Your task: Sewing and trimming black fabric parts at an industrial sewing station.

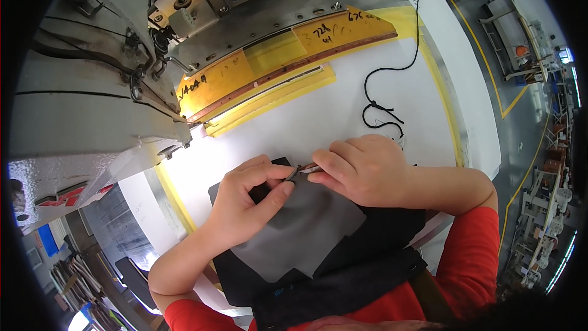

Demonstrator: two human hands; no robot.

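A dark fabric piece, with a grey panel [300,233] over black cloth [386,233], lies across the near side of the white work surface and toward my lap. My left hand [248,199] pinches a small raised edge of this fabric between thumb and forefinger. Close against those fingertips, my right hand [367,168] grips a slim small tool [310,168] with a pale metal tip and a reddish-brown part. The tip meets the pinched edge. Most of the tool is hidden in my fingers, so its exact kind does not show.
A large sewing machine [104,129] stands at the left. Its yellow clamp plate [343,32] spans the far side of the white work surface [404,98]. A knotted black cord [392,68] hangs down onto that surface at the right. Workbenches [520,43] stand beyond a floor aisle.
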